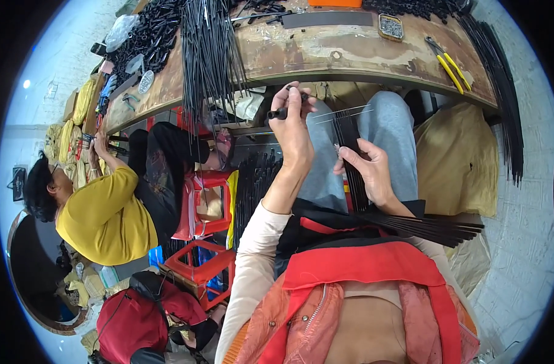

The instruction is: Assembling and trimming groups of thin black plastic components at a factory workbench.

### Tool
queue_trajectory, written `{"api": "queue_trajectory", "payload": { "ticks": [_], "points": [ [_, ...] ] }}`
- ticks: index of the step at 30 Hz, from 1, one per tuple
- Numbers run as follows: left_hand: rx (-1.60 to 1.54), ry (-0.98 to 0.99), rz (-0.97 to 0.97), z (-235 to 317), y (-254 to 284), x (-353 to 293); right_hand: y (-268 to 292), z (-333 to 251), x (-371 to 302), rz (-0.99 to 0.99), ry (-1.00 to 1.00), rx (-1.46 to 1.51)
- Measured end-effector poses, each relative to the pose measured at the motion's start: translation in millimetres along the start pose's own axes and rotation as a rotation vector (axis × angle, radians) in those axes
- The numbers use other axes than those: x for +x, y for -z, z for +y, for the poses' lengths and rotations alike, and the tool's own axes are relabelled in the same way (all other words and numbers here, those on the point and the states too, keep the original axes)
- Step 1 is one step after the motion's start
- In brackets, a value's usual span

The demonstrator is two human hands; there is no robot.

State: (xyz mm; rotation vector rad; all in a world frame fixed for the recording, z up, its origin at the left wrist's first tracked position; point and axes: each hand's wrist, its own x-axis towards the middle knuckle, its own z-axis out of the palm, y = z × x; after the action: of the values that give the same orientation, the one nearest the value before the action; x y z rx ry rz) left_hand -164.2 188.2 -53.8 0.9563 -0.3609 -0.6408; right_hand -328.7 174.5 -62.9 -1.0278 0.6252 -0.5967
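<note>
Head view: left hand (294, 109), at twelve o'clock, pinched small black parts (277, 114); right hand (368, 165), at three, clasped a black rod bundle (348, 132). Work appeared partway, loose rods (210, 54) remaining across the surface (262, 51) at eleven.

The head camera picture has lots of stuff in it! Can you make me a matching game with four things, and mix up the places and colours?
Things:
1. Left hand
2. Right hand
3. Pliers
4. Top of the person sitting at the left

Matches:
A. Lying on the wooden table
B. Mustard yellow
C. Holding a short black tube
D. Holding long black rods between the knees

Right pairs: 1-C, 2-D, 3-A, 4-B
</note>
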Motion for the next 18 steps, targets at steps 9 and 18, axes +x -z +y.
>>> {"api": "queue_trajectory", "payload": {
  "ticks": [9, 18],
  "points": [
    [-0.135, 0.394, -0.027, 2, 13, -16, 4, -6, 2, 0.039, -0.059, -0.004],
    [-0.111, 0.409, -0.090, 12, 12, -23, 2, -1, 0, 0.052, -0.049, 0.009]
  ]
}}
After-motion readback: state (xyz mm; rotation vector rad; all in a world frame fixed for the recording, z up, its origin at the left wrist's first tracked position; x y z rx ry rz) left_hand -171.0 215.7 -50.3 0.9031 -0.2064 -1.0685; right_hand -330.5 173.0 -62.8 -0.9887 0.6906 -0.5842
